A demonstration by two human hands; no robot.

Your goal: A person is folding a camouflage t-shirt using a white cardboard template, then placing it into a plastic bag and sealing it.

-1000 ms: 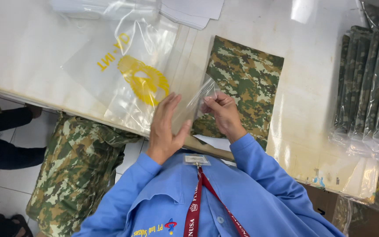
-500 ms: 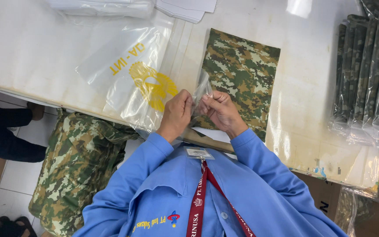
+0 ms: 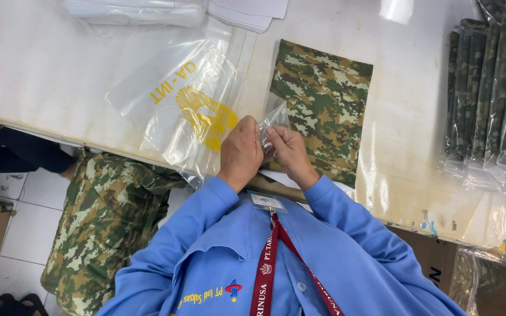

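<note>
both hands (image 3: 265,149) pinch one small clear plastic bag (image 3: 274,117) between closed fingers.

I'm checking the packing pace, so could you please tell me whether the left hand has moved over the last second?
Yes. The left hand has closed in rightward on the small clear bag at the camouflage cloth; a second ago it stood spread, further left of that cloth.

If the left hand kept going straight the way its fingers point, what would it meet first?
Most likely the small clear bag it already pinches with the right hand; beyond that, the folded camouflage cloth on the table, though depth is unclear.
</note>
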